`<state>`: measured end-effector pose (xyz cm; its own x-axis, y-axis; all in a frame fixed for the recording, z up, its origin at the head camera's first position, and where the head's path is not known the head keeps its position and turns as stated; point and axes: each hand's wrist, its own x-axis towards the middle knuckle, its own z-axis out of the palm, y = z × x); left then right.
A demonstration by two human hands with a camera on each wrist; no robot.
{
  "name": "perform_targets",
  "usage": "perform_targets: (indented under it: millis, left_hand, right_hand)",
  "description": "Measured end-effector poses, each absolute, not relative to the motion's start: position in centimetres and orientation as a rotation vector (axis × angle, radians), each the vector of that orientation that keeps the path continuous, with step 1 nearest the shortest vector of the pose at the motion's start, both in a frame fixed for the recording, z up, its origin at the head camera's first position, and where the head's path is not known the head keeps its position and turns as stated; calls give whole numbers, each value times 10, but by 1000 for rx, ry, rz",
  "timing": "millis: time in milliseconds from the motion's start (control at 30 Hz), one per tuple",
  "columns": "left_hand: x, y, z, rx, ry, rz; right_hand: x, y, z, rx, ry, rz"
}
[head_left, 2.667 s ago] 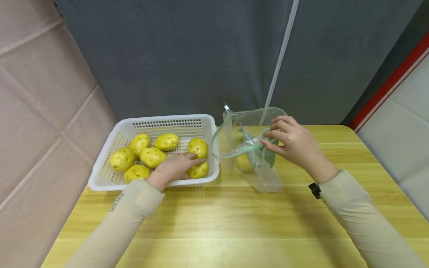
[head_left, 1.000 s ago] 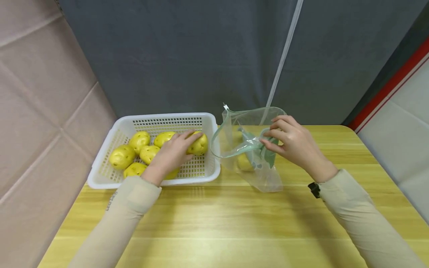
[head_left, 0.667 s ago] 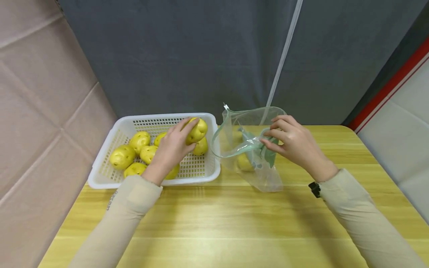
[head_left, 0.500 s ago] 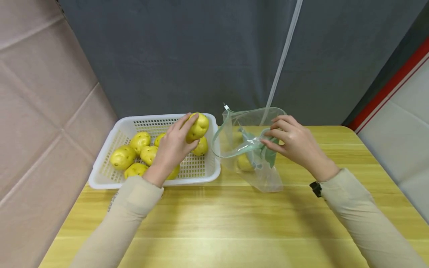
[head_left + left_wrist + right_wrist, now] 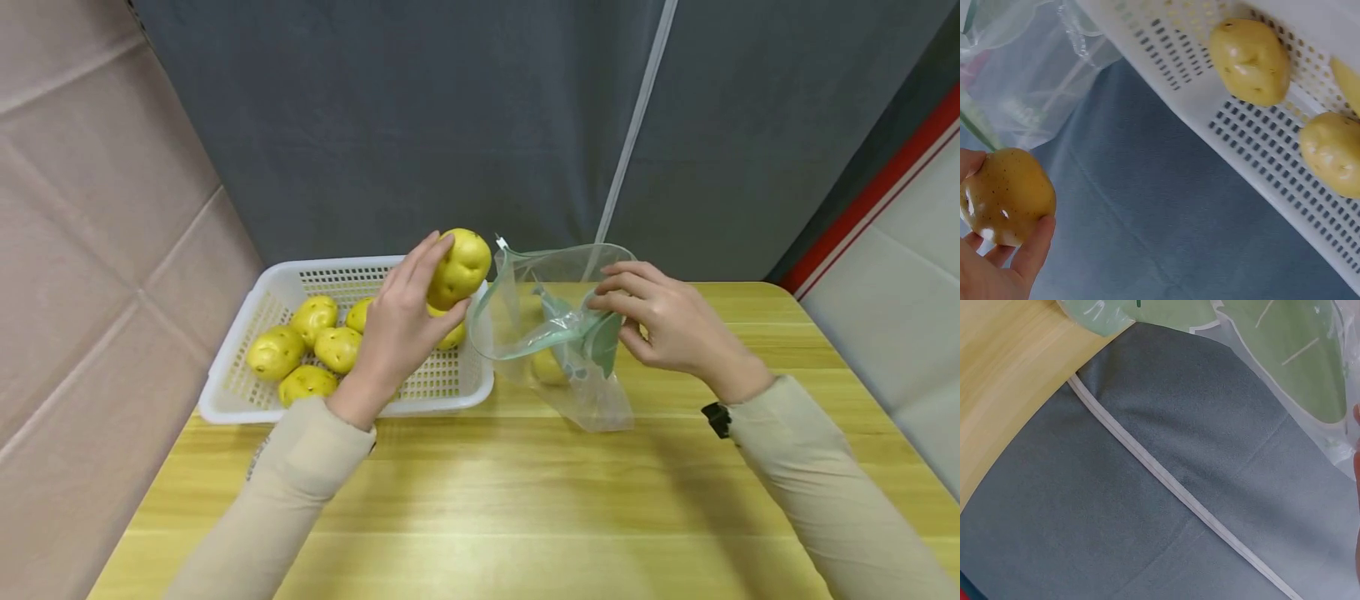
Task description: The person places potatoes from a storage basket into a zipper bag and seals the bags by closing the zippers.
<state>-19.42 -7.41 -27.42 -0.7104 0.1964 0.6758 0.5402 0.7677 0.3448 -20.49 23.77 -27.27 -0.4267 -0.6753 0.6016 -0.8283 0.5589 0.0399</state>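
My left hand (image 5: 401, 321) grips a yellow potato (image 5: 461, 267) between fingers and thumb, raised over the right end of the white basket. In the left wrist view this potato (image 5: 1009, 197) sits in the fingers, close to the bag's rim. A clear zip bag with green print (image 5: 551, 333) stands to the right, its mouth wide and a white slider at the top left. A potato (image 5: 547, 367) shows through its side. My right hand (image 5: 660, 321) holds the bag's right rim with curled fingers, the thumb lower down. In the right wrist view only a finger edge appears.
The white perforated basket (image 5: 232, 383) holds several more potatoes, such as one at the left (image 5: 275, 352), and stands on the wooden table (image 5: 480, 500). A grey curtain (image 5: 405, 133) hangs behind the table. Pale padded panels flank both sides.
My left hand took hold of a potato in the basket and lifted it up and rightward, toward the bag's mouth. My right thumb has shifted, and the bag's rim moved slightly left.
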Motion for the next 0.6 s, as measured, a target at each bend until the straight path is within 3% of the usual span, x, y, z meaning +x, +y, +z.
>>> perform_targets:
  millis: [600]
  left_hand:
    - [-179, -40, -265, -872, -2155, -322]
  right_hand:
    - [-204, 238, -268, 1232, -2143, 254]
